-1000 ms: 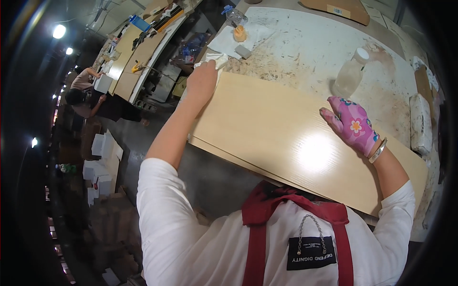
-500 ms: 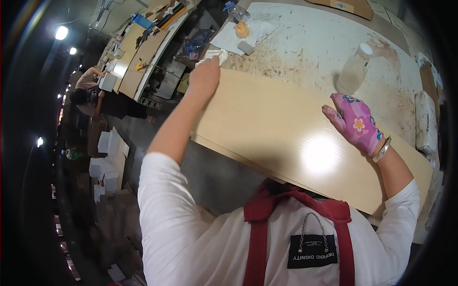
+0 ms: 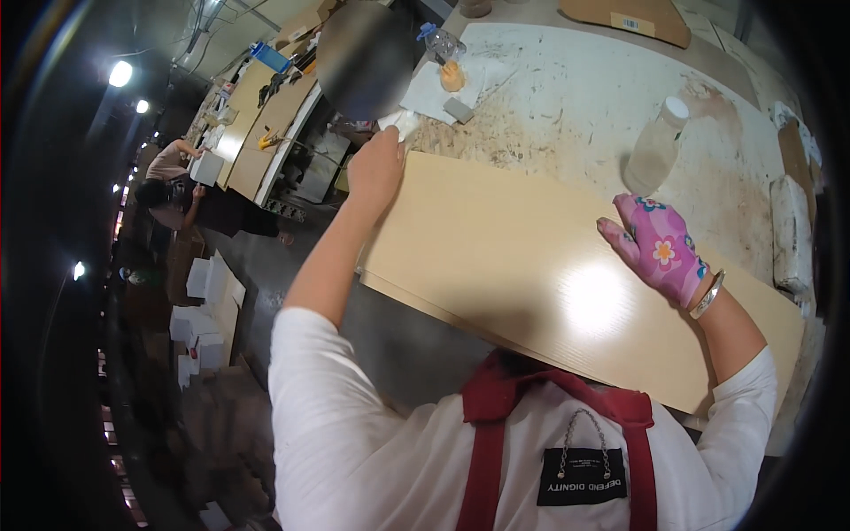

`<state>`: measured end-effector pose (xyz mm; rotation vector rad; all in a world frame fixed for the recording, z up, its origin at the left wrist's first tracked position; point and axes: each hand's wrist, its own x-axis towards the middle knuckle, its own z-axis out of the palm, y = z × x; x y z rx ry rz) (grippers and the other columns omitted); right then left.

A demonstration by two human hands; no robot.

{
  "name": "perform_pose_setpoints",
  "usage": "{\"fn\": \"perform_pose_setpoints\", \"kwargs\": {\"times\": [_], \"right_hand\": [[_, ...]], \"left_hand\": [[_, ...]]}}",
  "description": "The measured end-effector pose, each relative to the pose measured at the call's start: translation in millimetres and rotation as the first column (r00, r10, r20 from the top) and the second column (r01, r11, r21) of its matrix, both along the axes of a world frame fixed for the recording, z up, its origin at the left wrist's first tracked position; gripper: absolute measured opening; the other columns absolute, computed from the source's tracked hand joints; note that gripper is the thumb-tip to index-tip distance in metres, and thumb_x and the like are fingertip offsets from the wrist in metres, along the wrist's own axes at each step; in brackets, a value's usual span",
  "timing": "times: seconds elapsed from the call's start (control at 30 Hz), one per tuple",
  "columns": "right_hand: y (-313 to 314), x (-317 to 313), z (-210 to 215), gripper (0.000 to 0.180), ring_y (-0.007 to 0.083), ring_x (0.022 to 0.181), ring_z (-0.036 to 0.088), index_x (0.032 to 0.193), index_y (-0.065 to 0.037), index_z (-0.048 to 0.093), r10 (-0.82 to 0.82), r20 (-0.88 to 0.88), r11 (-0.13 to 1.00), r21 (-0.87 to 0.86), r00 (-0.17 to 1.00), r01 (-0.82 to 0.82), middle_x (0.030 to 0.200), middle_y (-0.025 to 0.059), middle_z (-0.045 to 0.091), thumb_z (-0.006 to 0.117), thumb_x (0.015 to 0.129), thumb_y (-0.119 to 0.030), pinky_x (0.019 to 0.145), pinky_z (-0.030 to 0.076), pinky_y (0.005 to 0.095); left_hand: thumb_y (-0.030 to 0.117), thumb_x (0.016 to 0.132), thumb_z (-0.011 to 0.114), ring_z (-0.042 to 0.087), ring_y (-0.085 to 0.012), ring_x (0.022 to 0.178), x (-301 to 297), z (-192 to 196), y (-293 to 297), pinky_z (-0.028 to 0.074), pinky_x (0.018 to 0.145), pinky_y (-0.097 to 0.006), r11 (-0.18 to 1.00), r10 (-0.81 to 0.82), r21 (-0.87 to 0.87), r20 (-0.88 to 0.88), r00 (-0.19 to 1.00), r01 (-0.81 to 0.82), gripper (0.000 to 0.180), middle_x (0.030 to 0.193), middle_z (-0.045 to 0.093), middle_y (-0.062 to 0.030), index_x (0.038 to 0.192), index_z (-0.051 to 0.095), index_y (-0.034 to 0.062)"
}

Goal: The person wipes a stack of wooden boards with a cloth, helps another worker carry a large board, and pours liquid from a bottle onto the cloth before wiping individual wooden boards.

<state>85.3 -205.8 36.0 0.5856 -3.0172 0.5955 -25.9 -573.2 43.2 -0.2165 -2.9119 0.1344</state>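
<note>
Two hands are on a pale board (image 3: 496, 221) lying flat on the surface (image 3: 567, 97), its long near edge close to the person (image 3: 518, 442), probably so that its whole length falls within reach. The bare left hand (image 3: 375, 170) is at the board's far left corner, its fingers bunched on a white cloth (image 3: 407, 122); their tips are hidden, and the bunching likely stops the cloth slipping. The right hand (image 3: 658, 243), in a pink flowered glove (image 3: 666, 255), rests toward the board's right end, thumb spread wide from the other fingers and gripping nothing, perhaps to steady the board. Just beyond it stands a white-capped bottle (image 3: 653, 146), seemingly set beside the board to be handy. Near the far left corner, a grey block (image 3: 459, 110) lies by a white sheet (image 3: 427, 93).
</note>
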Motion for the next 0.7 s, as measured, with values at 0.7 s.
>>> {"fn": "perform_pose_setpoints", "kwargs": {"times": [0.7], "right_hand": [[2, 4, 3, 0.04, 0.0364, 0.068, 0.055, 0.08, -0.001, 0.049, -0.004, 0.0, 1.0, -0.012, 1.0, 0.003, 0.071, 0.0177, 0.054, 0.046, 0.088, -0.041, 0.064, 0.044, 0.0439]], "left_hand": [[0.024, 0.09, 0.04, 0.058, -0.042, 0.082, -26, 20, 3, 0.045, 0.071, -0.05, 0.981, 0.075, 0.177, 0.027, 0.997, -0.078, 0.024, 0.084, 0.061, -0.0245, 0.093, 0.051, 0.0024]]}}
